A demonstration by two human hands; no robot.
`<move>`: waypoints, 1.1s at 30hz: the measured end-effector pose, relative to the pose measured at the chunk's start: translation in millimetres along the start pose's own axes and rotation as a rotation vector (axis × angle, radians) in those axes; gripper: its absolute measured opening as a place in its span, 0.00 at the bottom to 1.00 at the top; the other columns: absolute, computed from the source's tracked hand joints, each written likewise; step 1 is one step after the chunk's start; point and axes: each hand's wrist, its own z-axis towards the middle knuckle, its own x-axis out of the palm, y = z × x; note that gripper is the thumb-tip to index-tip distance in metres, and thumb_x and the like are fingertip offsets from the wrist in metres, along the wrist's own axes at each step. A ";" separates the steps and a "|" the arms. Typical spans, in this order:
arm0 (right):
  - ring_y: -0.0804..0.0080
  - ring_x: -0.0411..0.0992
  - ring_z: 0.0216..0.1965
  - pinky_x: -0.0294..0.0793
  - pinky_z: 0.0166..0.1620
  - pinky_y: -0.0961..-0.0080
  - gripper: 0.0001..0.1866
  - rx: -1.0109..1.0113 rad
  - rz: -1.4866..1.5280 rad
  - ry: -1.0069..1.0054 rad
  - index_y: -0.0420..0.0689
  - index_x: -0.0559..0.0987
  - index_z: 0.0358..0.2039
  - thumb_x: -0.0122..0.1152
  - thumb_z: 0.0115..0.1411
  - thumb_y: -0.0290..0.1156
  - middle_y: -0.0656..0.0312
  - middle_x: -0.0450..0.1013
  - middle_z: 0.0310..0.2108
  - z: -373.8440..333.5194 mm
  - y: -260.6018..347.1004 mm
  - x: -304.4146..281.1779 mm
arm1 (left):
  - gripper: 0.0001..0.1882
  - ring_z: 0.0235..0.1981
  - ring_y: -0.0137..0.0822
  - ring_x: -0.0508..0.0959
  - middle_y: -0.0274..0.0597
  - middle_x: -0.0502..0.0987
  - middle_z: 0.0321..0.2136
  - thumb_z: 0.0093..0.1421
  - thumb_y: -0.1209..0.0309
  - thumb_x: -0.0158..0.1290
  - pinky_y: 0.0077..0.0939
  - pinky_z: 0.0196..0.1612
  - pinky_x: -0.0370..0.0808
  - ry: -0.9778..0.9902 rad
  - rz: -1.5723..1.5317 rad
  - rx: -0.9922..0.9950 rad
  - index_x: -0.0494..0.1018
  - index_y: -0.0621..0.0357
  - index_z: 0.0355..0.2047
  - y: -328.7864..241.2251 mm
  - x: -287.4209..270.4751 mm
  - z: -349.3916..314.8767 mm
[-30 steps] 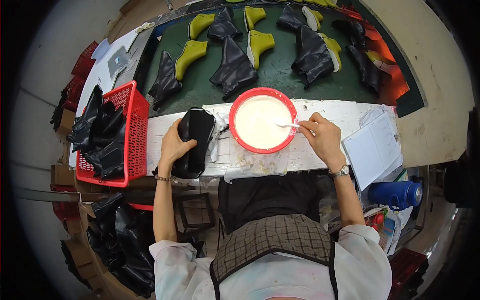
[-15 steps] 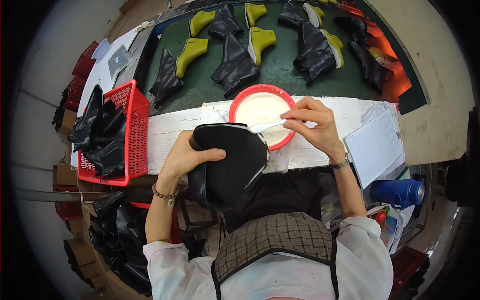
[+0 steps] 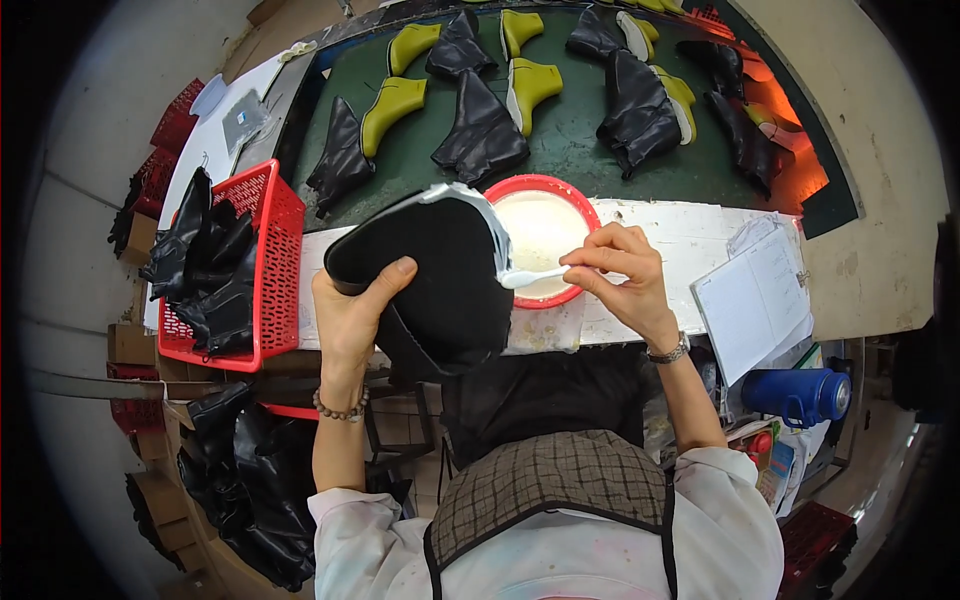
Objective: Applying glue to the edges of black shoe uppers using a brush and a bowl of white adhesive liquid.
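The left hand (image 3: pixel 346 312) grips a boot (image 3: pixel 430 265), we judge to bare its edge (image 3: pixel 487 211). Apart from it, the right hand (image 3: pixel 632 275) pinches a white tool (image 3: pixel 530 277) at that edge.

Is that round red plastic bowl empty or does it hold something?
Not empty: a pale cream substance spreads across the inside of the round red plastic bowl. Its depth cannot be told.
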 end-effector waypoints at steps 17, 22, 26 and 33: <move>0.66 0.77 0.27 0.72 0.29 0.69 0.09 0.351 -0.448 -0.006 0.49 0.88 0.37 0.71 0.59 0.38 0.64 0.77 0.29 -17.5 -28.5 -7.8 | 0.78 0.70 0.63 0.55 0.61 0.49 0.72 0.33 0.47 0.78 0.68 0.65 0.56 0.053 1.060 -0.131 0.38 0.49 0.77 125.9 -82.4 -29.4; 0.64 0.77 0.28 0.72 0.30 0.68 0.09 0.379 -0.494 0.086 0.49 0.88 0.33 0.72 0.57 0.39 0.66 0.77 0.29 -22.5 -29.1 -7.9 | 0.61 0.66 0.66 0.60 0.62 0.55 0.68 0.44 0.76 0.66 0.61 0.66 0.59 -0.012 1.106 -0.004 0.45 0.46 0.76 137.2 -80.6 -40.0; 0.64 0.77 0.27 0.73 0.30 0.68 0.08 0.306 -0.525 0.085 0.48 0.88 0.33 0.71 0.58 0.38 0.64 0.76 0.28 -20.8 -23.3 -9.4 | 0.50 0.60 0.63 0.66 0.61 0.63 0.61 0.45 0.90 0.52 0.49 0.64 0.64 -0.143 1.019 0.144 0.58 0.53 0.72 139.1 -84.6 -38.7; 0.69 0.75 0.25 0.71 0.28 0.73 0.06 0.363 -0.325 -0.056 0.45 0.88 0.35 0.71 0.60 0.32 0.62 0.77 0.28 -32.8 -37.3 -12.4 | 0.44 0.63 0.62 0.66 0.61 0.65 0.62 0.43 0.92 0.47 0.48 0.66 0.64 -0.226 0.917 0.417 0.67 0.60 0.65 81.6 -41.6 -46.4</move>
